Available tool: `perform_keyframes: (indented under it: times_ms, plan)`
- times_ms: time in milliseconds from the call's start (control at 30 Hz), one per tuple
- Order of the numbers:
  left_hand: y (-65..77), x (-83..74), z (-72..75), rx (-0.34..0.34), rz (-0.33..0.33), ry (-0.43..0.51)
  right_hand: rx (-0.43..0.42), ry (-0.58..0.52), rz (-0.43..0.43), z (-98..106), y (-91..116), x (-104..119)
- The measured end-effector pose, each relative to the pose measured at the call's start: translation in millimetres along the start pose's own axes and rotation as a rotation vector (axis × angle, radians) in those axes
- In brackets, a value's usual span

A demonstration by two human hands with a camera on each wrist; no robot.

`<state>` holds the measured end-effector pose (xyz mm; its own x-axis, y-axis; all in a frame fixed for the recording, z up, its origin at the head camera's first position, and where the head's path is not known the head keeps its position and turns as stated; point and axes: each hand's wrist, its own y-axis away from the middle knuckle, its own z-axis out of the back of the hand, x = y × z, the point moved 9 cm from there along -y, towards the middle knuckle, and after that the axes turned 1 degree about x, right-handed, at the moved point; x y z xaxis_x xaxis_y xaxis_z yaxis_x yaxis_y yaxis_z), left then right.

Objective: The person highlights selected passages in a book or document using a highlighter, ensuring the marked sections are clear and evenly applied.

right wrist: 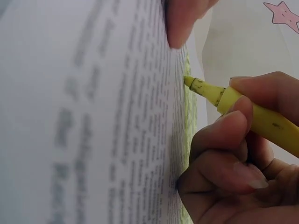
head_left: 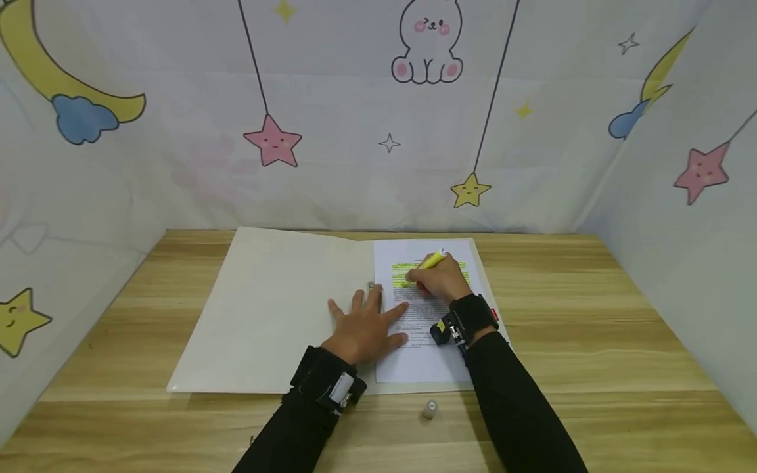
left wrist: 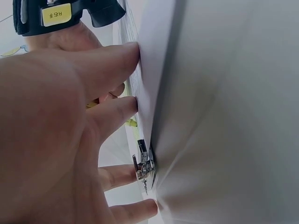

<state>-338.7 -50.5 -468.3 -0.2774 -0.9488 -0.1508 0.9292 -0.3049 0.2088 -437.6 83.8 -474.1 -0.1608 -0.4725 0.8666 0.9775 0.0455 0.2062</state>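
Note:
My right hand [head_left: 442, 279] pinches a yellow highlighter [right wrist: 261, 119], its uncapped tip right at the printed lines of a white sheet [head_left: 414, 364]. Yellow marking covers the upper lines of text. With fingers spread, my left hand [head_left: 362, 332] rests flat over the sheet's left edge and the fold of an open white folder [head_left: 278, 309]. Beside its fingertips a metal clip [left wrist: 145, 165] shows at the folder's spine. In the right wrist view a left fingertip [right wrist: 178, 32] touches the page.
A small grey cap [head_left: 430, 409] stands on the wooden table [head_left: 591, 368] in front of the folder. White cloth walls [head_left: 343, 85] with printed stars and a bear enclose the back and sides. Each wrist wears a black camera strap [head_left: 473, 315].

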Motion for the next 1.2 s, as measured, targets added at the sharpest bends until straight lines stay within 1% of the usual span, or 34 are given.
perform_keyframes:
  times_ms: [100, 200, 433, 600, 833, 967, 1200]
  plan:
    - [-0.1, -0.6, 0.2, 0.000, -0.001, 0.000, -0.011, 0.002, -0.005, 1.8, -0.4, -1.2]
    - [0.3, -0.6, 0.6, 0.003, 0.005, 0.000, -0.004, 0.010, -0.005, 1.2, -0.8, -0.7]
    - [-0.4, -1.3, -0.2, 0.002, 0.007, -0.001, -0.029, 0.051, -0.025, 6.8, 0.2, -2.3]
    - [-1.9, -0.4, -2.2, 0.005, 0.014, -0.005, -0.014, 0.066, -0.013, 7.0, 0.1, -0.2]
    - [-2.2, -1.4, -0.2, -0.003, 0.009, 0.001, -0.041, 0.121, -0.024, 12.3, -0.6, -1.6]
    - [-1.3, -0.5, 0.5, -0.004, 0.014, 0.001, -0.021, 0.109, -0.031, 11.2, -1.3, -2.6]
    - [-0.5, -1.4, 1.2, -0.006, 0.007, 0.010, -0.029, 0.098, -0.034, 16.2, -0.4, -3.1]
